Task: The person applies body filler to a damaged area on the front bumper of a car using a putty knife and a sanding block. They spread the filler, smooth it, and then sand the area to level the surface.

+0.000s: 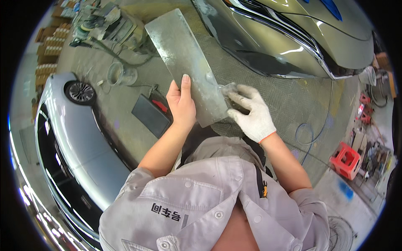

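My bare left hand grips a long, flat grey plate by its left edge, thumb on top and fingers underneath. The plate is smeared and shiny in patches, and it slants away from me. At its right edge, my right hand wears a white knit glove with an orange cuff. Its fingers are bent around a small greyish piece close to the plate; the kind of piece cannot be made out. Ahead and to the right is a gold-bronze car front with dull dark patches along its lower edge.
A silver car stands at the left. On the floor are a bucket, a dark flat case with a red item, and a thin blue hose. A wheeled machine stands far left, a red stool right.
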`<control>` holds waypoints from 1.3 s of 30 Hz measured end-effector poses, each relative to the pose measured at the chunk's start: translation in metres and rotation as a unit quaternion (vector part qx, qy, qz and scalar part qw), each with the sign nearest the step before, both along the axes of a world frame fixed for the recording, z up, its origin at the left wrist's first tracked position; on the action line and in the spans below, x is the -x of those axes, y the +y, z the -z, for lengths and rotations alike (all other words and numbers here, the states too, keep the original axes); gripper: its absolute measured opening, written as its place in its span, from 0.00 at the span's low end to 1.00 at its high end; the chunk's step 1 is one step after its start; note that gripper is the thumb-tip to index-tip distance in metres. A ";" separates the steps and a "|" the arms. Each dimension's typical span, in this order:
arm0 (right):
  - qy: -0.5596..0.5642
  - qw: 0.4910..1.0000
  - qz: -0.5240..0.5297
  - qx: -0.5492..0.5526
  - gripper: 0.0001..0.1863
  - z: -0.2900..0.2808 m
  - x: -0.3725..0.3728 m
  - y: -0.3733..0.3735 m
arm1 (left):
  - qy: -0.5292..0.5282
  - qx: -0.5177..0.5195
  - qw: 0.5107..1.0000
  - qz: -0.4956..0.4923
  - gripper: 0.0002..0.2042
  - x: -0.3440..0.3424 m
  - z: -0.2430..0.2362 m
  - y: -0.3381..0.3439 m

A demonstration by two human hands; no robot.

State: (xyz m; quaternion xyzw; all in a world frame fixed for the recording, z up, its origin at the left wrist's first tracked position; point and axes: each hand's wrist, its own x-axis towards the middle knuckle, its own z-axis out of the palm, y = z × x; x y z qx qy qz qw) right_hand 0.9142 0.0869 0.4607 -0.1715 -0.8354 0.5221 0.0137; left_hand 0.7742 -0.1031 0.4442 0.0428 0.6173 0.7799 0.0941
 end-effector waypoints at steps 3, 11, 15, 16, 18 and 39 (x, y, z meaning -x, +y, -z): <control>0.124 0.968 0.084 -0.200 0.28 -0.001 0.035 -0.020 | 0.079 0.099 0.991 0.039 0.13 0.059 0.009 -0.007; 0.036 0.969 0.060 -0.235 0.22 0.016 0.106 -0.057 | 0.101 0.151 0.976 0.122 0.13 0.130 0.039 -0.010; 0.048 0.997 0.064 0.009 0.25 0.065 0.090 -0.029 | 0.124 0.221 0.963 0.091 0.12 0.150 0.087 -0.018; 0.029 0.990 0.106 0.089 0.27 0.089 0.083 -0.023 | 0.135 0.240 0.958 0.080 0.11 0.157 0.101 -0.027; 0.064 0.957 0.173 0.223 0.30 0.153 0.074 -0.016 | 0.111 0.301 0.947 0.012 0.10 0.165 0.139 -0.047; 0.499 0.434 0.360 0.658 0.34 0.568 0.251 -0.006 | -0.128 0.062 0.984 -0.105 0.25 0.331 0.548 -0.060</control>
